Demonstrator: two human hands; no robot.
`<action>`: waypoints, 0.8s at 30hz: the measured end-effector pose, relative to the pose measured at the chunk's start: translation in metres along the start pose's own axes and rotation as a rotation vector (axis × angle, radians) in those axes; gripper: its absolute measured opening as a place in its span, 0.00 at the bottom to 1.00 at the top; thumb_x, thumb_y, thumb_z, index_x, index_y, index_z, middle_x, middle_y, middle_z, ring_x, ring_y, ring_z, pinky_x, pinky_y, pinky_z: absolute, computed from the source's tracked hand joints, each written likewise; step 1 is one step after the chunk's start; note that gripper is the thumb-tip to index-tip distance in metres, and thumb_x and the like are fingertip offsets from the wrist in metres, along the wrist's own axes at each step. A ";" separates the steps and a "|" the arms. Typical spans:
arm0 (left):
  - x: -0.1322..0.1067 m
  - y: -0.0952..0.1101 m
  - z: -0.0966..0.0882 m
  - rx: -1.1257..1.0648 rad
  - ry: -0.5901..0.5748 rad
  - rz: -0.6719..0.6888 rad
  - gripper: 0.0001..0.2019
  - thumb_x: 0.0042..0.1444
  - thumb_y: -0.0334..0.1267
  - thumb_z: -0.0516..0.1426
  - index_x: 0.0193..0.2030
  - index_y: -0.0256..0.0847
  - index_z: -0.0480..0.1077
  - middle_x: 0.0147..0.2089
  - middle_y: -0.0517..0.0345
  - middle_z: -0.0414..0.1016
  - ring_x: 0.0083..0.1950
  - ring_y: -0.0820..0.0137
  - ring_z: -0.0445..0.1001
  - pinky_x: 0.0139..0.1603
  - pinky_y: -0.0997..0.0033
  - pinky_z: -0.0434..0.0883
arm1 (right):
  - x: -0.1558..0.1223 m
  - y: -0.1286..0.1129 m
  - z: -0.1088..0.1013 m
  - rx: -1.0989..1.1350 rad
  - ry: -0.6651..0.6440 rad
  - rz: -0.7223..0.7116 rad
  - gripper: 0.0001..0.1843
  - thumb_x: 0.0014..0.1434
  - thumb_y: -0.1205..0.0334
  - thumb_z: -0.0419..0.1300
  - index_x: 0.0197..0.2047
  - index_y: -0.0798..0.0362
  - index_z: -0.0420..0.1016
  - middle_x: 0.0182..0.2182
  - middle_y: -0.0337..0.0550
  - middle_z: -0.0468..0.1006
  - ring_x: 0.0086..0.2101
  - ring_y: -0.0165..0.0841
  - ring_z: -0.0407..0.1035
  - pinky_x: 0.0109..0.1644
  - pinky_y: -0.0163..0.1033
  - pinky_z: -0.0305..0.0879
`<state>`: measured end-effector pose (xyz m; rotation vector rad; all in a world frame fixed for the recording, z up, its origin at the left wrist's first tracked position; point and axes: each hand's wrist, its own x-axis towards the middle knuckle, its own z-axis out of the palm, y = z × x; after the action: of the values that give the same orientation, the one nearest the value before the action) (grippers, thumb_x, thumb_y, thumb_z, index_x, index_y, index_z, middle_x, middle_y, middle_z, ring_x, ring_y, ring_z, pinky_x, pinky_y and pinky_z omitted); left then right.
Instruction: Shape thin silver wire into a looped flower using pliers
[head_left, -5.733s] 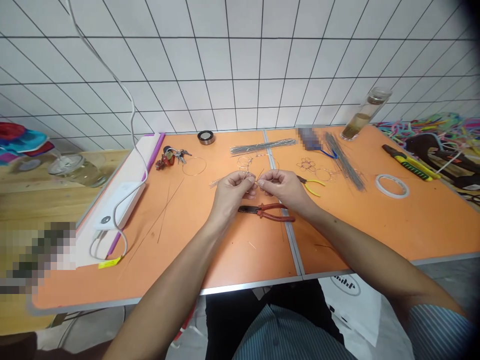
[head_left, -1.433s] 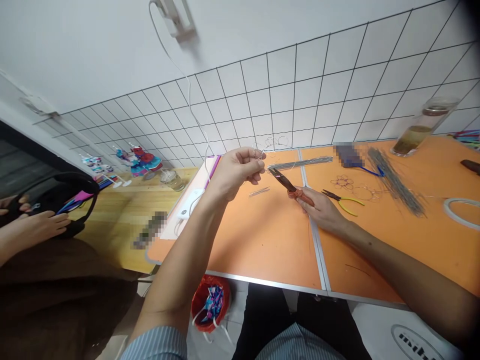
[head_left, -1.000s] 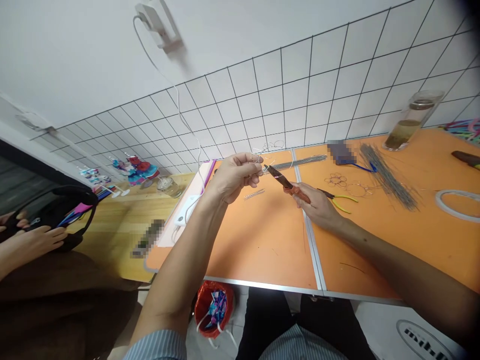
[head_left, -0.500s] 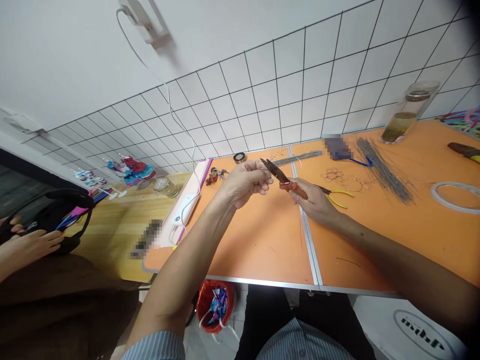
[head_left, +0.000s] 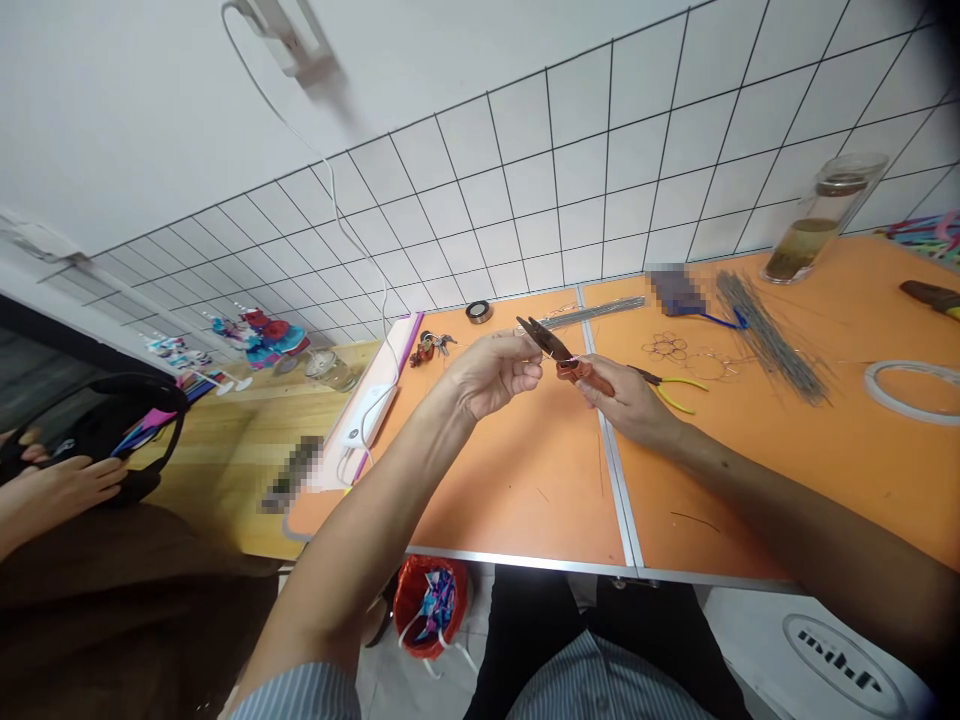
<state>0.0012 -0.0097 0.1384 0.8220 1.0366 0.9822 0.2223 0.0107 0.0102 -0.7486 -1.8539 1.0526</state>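
Against a white grid-tiled wall stands an orange bench, and above its middle a thin silver wire is pinched in the fingertips of the left hand. The wire looks light, stiff enough to keep a bend yet springy, and easy to kink or let slip, so it seems best held close to the working point rather than by a loose end. Its exact shape is too fine to make out. The right hand is clenched around the handles of red-handled pliers, whose dark metal nose points toward the wire with its tips slightly parted; whether they touch the wire, I cannot tell. To the right, yellow-handled pliers lie on the bench near a small wire flower, with a bundle of straight wire rods beyond and a clear tape roll at the far right. Farther along lie more wire rods, a black tape roll and keys. Off to the left, a co-worker's hand rests by a black bag, apart from the bench.
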 end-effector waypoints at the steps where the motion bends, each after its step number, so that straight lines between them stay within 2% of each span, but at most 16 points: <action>1: 0.000 0.000 0.000 -0.015 0.002 -0.010 0.09 0.61 0.18 0.59 0.33 0.33 0.73 0.27 0.60 0.72 0.22 0.78 0.75 0.26 0.82 0.75 | 0.000 0.000 0.000 -0.013 0.001 0.003 0.20 0.78 0.44 0.58 0.61 0.45 0.81 0.58 0.51 0.83 0.56 0.49 0.78 0.53 0.51 0.77; 4: -0.001 0.000 0.002 -0.051 0.026 -0.045 0.10 0.63 0.18 0.58 0.33 0.32 0.74 0.27 0.57 0.74 0.22 0.78 0.74 0.26 0.82 0.75 | 0.001 -0.002 -0.001 -0.046 0.007 0.009 0.20 0.77 0.44 0.58 0.60 0.45 0.82 0.58 0.51 0.84 0.54 0.49 0.79 0.55 0.53 0.76; 9: -0.003 -0.001 0.006 -0.112 0.097 -0.084 0.12 0.66 0.18 0.56 0.34 0.30 0.76 0.26 0.55 0.75 0.23 0.79 0.75 0.29 0.84 0.77 | 0.002 -0.004 -0.001 -0.081 0.027 -0.013 0.17 0.76 0.45 0.59 0.53 0.46 0.83 0.54 0.49 0.86 0.56 0.50 0.80 0.64 0.55 0.72; 12: -0.002 -0.004 0.008 -0.149 0.114 -0.094 0.12 0.67 0.18 0.56 0.35 0.30 0.76 0.26 0.55 0.75 0.24 0.78 0.76 0.30 0.83 0.77 | 0.002 -0.006 -0.003 -0.153 0.050 0.043 0.18 0.74 0.43 0.61 0.51 0.46 0.83 0.51 0.49 0.88 0.52 0.51 0.81 0.60 0.54 0.72; 16: -0.001 -0.012 0.006 -0.171 0.082 -0.071 0.09 0.66 0.20 0.58 0.36 0.32 0.76 0.28 0.54 0.76 0.26 0.77 0.77 0.32 0.80 0.78 | 0.002 -0.007 -0.003 -0.186 0.052 0.114 0.18 0.73 0.43 0.62 0.50 0.47 0.83 0.46 0.47 0.89 0.47 0.49 0.82 0.54 0.50 0.70; 18: 0.000 -0.018 0.003 -0.162 0.077 -0.042 0.06 0.67 0.24 0.59 0.38 0.32 0.75 0.29 0.54 0.77 0.25 0.76 0.77 0.32 0.78 0.78 | 0.001 -0.008 -0.001 -0.174 0.048 0.136 0.19 0.73 0.42 0.61 0.49 0.47 0.83 0.43 0.46 0.88 0.45 0.47 0.81 0.52 0.49 0.68; 20: 0.000 -0.026 -0.002 -0.137 0.092 0.001 0.05 0.68 0.33 0.62 0.41 0.34 0.74 0.30 0.54 0.78 0.25 0.74 0.77 0.32 0.75 0.79 | 0.000 -0.009 0.001 -0.140 0.041 0.156 0.20 0.74 0.40 0.59 0.49 0.47 0.82 0.41 0.45 0.87 0.44 0.45 0.79 0.50 0.47 0.67; 24: -0.001 -0.050 -0.017 0.015 0.223 0.199 0.19 0.61 0.47 0.70 0.46 0.40 0.69 0.37 0.58 0.77 0.27 0.72 0.78 0.30 0.70 0.78 | -0.001 -0.013 0.006 -0.040 0.018 0.194 0.25 0.75 0.36 0.57 0.43 0.49 0.80 0.37 0.45 0.83 0.37 0.39 0.73 0.40 0.43 0.63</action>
<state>-0.0024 -0.0266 0.0883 0.8531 1.1692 1.2581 0.2162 0.0010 0.0196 -0.9743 -1.8189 1.1293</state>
